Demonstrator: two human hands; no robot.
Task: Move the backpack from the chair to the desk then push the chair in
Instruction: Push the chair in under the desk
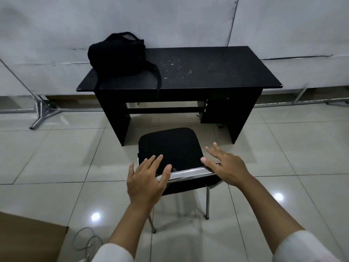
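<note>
Closest to me there's a brown cardboard box corner (28,237) at bottom left and a loose grey cable (85,239) on the tile floor (47,157), neither in the way. Then my two arms reach out over the back of the chair (171,148). My left hand (146,178) is spread open with fingers splayed, hovering at the chrome top rail (190,172), and my right hand (224,165) is open too, sitting at the rail's right end — nothing gripped by either one, and I can't tell if they're actually touching the metal. The seat is bare. Further out, the chair sits just short of the black desk (198,72), its front edge not yet under the top. On the desk's far left corner is the black backpack (117,53), straps dangling over the front edge. So I'd call the first half done — bag's on the desk — and what's left is shoving the chair forward into the gap.
</note>
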